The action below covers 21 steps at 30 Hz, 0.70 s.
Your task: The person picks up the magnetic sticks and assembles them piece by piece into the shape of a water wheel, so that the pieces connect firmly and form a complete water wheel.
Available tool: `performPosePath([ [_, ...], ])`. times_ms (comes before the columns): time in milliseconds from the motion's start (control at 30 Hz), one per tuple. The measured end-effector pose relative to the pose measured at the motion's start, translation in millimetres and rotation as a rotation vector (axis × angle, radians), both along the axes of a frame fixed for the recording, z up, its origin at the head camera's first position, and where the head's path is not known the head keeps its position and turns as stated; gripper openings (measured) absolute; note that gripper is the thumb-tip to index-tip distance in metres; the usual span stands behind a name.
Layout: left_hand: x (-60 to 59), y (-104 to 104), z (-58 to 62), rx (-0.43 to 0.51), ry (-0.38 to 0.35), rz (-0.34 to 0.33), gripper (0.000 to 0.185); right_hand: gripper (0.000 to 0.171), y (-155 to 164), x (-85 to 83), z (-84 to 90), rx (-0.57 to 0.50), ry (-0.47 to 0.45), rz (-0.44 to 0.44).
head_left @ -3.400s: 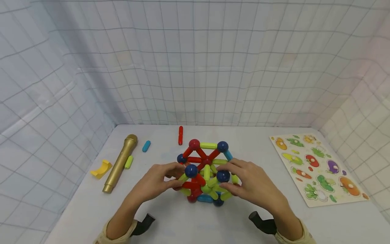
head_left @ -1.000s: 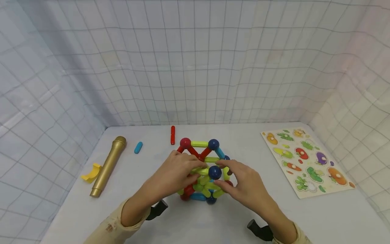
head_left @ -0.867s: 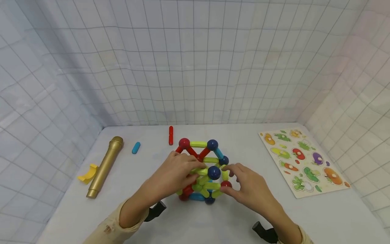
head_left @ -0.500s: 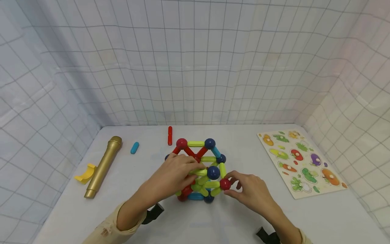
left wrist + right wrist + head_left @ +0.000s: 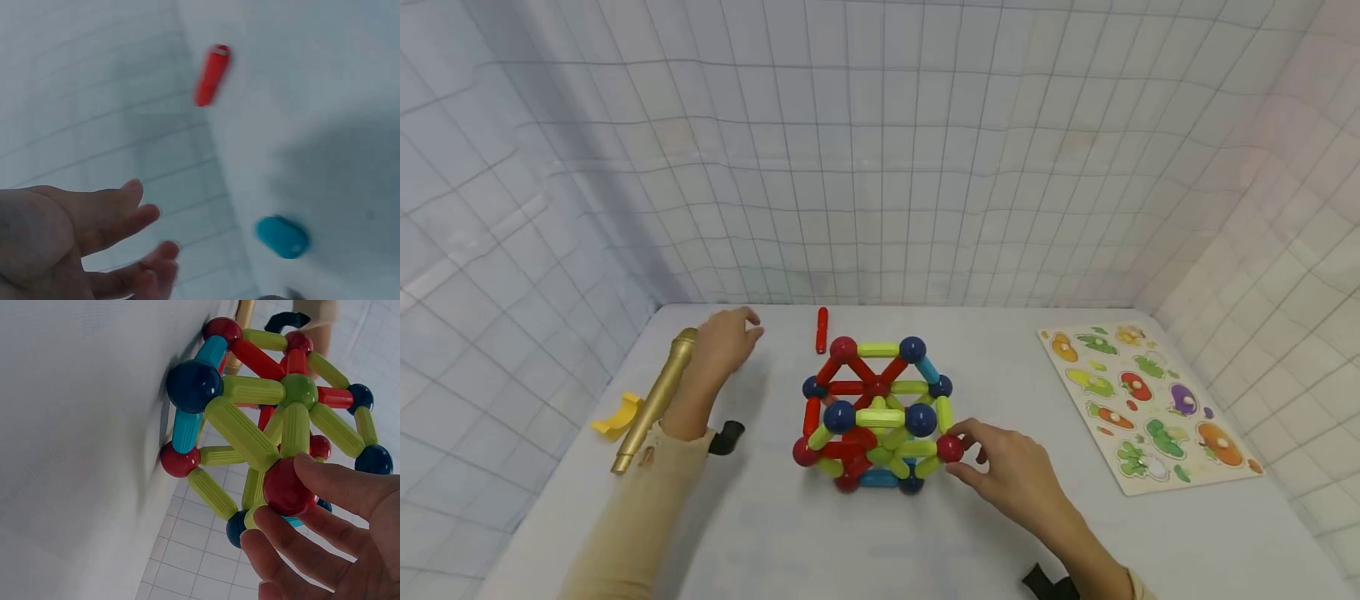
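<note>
A ball-and-rod structure [image 5: 880,418] of red, blue, lime and light-blue pieces stands on the table. My right hand [image 5: 1015,471] pinches the red ball [image 5: 290,487] at its right corner between thumb and fingers. A lime rod spans the two front blue balls on top. At the far left, my left hand [image 5: 724,343] is raised over the table, fingers loosely bent around nothing. In the left wrist view a light-blue rod [image 5: 282,237] lies apart from the fingers; the head view does not show it. Behind the structure lies a red rod [image 5: 822,330].
A gold microphone [image 5: 658,400] lies at the left, partly behind my left forearm. Beside it sits a yellow curved piece [image 5: 619,417]. A vegetable puzzle board [image 5: 1101,392] lies at the right. Grid-patterned sheets [image 5: 880,167] enclose the table at the back and sides.
My left hand has released the lime rod, now bridging the front blue balls, and moved far left. My right hand has shifted from the front blue ball to the red corner ball.
</note>
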<state>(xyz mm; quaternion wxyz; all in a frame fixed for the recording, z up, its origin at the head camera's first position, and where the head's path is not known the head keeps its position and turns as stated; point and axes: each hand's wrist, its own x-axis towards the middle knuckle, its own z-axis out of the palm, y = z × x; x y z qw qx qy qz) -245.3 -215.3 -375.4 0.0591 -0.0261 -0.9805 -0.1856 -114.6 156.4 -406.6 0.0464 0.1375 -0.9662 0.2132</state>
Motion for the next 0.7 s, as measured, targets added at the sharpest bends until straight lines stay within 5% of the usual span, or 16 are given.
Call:
performPosePath([
  [100, -24.7, -18.5, -23.1, -0.167, -0.244, 0.02, 0.045, 0.034, -1.5, 2.5, -4.1, -0.011, 0.0, -0.013],
  [167, -35.2, -24.9, -37.6, -0.203, -0.321, 0.024, 0.047, 0.033, -1.7, 3.0, -5.5, -0.014, 0.0, -0.015],
  [267, -42.9, -29.0, -50.8, -0.206, -0.322, 0.022, 0.039, 0.033, -1.8, 3.0, -6.4, -0.014, 0.006, -0.017],
  [367, -40.9, -26.2, -49.0, -0.163, -0.264, 0.004, 0.033, 0.034, -1.5, 2.6, -6.9, -0.011, 0.012, -0.019],
  [500, -18.5, -9.7, -10.8, -0.03, -0.185, -0.054, 0.041, 0.035, -1.4, 1.0, -7.4, -0.018, 0.033, -0.008],
  [600, 16.1, 15.6, 32.4, 0.065, -0.112, -0.137, 0.048, 0.036, -1.1, -0.5, -7.8, -0.027, 0.057, 0.014],
  [700, 52.6, 52.7, 67.2, 0.103, -0.028, -0.303, 0.043, 0.037, 0.3, -2.0, -9.0, -0.03, 0.064, 0.031],
])
